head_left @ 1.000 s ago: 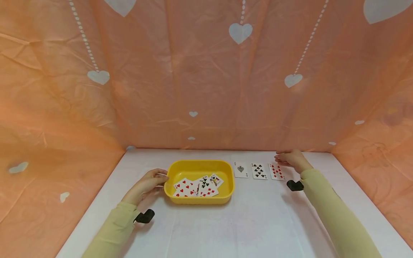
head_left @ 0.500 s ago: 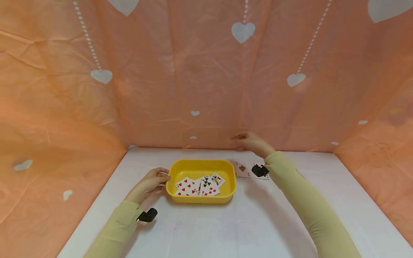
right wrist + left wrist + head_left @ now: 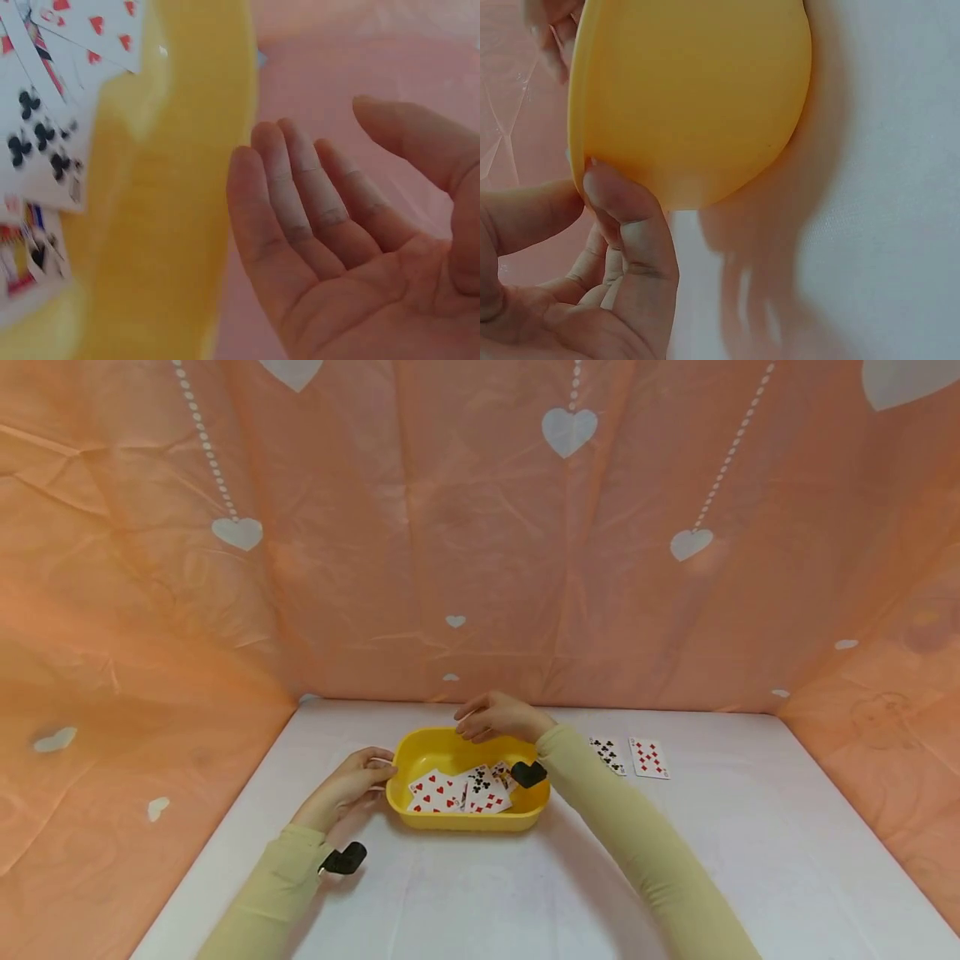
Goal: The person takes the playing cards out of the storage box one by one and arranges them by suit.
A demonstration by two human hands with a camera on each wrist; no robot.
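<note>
My left hand [image 3: 345, 789] pinches the left end of a yellow plastic tray [image 3: 450, 822] at its rim, thumb and a finger meeting there in the left wrist view. Several playing cards lie face up inside the tray, among them a hearts card [image 3: 433, 792], a clubs card [image 3: 45, 139] and a spade face card [image 3: 28, 259]. Over the tray's back rim hovers my right hand [image 3: 504, 717]. Its fingers are extended and the palm holds nothing in the right wrist view.
To the right of the tray, a clubs card [image 3: 609, 755] and a diamonds card [image 3: 649, 757] lie face up on the white tabletop [image 3: 750, 843]. An orange cloth [image 3: 360, 568] with white hearts hangs behind and along both sides.
My right hand has swept left from the diamonds card to above the tray's back rim. The ace of spades is now hidden behind the right arm. My left hand keeps its hold.
</note>
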